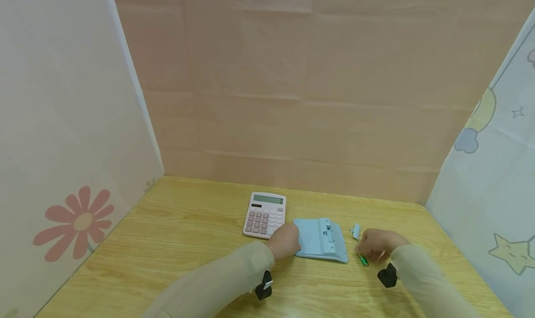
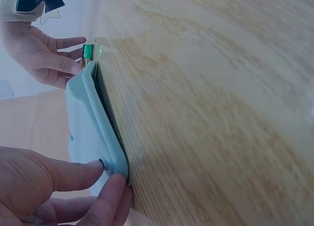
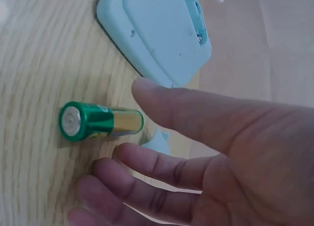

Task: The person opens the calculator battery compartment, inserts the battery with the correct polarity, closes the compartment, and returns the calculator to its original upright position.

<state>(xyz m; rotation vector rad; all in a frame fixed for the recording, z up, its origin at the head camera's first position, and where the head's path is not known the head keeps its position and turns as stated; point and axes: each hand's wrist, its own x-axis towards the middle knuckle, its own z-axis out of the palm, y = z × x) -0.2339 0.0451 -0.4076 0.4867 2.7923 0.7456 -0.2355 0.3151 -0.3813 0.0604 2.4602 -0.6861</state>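
Observation:
A light-blue calculator [image 1: 310, 239] lies face down, its battery compartment [image 1: 329, 234] uncovered at the raised end. My left hand [image 1: 285, 240] grips its left end; in the left wrist view the thumb [image 2: 81, 175] presses the back while fingers curl at the lower edge. At the other end, my right hand [image 1: 380, 244] hovers low over the table beside a green and gold battery [image 3: 98, 122]. Its thumb and fingers are spread around the battery, with a gap visible on both sides. The small blue battery cover [image 1: 355, 231] lies just beyond that hand.
A pink calculator [image 1: 265, 215] lies face up behind the left hand, its screen showing 0. The wooden table [image 1: 200, 225] meets a beige backdrop [image 1: 292, 100] at the back, with patterned cloth panels [image 1: 67, 123] at both sides.

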